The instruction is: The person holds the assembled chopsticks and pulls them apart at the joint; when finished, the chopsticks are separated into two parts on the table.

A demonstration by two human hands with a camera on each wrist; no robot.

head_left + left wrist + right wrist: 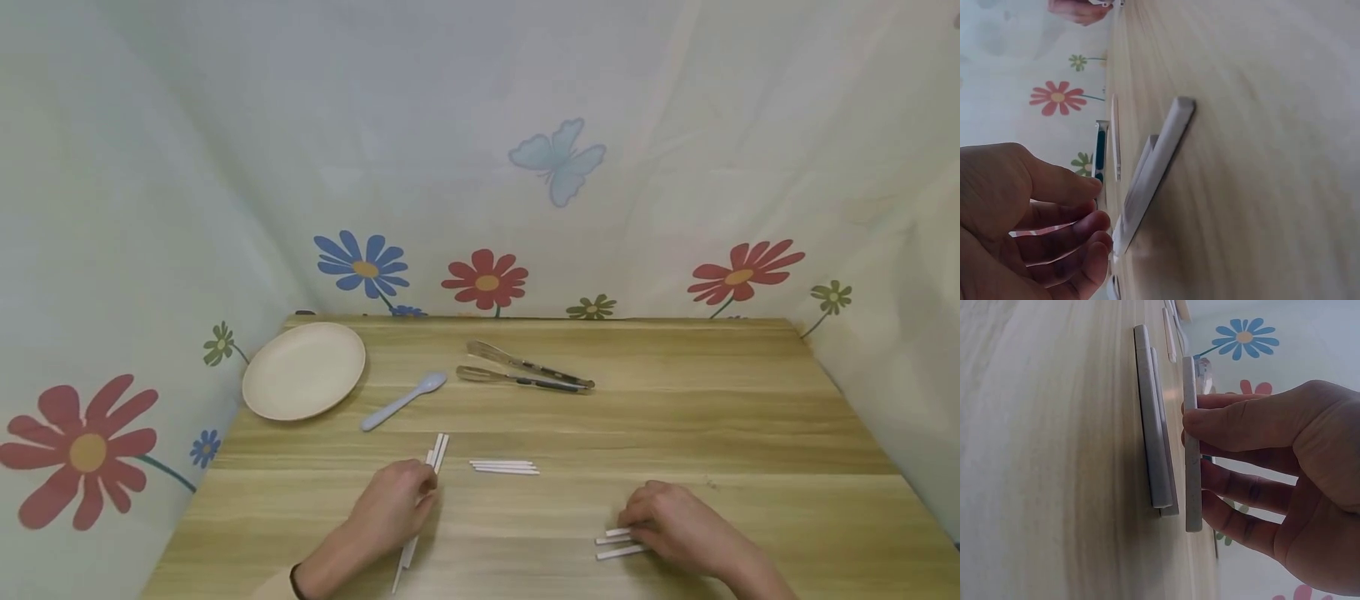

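Observation:
In the right wrist view my right hand point(1329, 450) pinches one white stick point(1192, 494) between thumb and fingers, lifted just off the table. Two more white sticks point(1154, 437) lie side by side beneath it. At the left, my left hand point(397, 500) hovers over a loose bunch of white sticks point(441, 450), covering their middle in the head view. Its fingers are loosely bent, and in the left wrist view nothing shows between thumb and fingertips. Between the two hands a small row of white sticks point(504, 467) lies on the wooden table point(712, 433).
A cream plate point(303, 371) stands at the table's back left. Right of it lies a pale blue spoon point(405, 402). Metal tongs point(525, 367) with dark handles lie spread at the back middle. A flower-printed curtain point(637, 208) encloses the back and sides.

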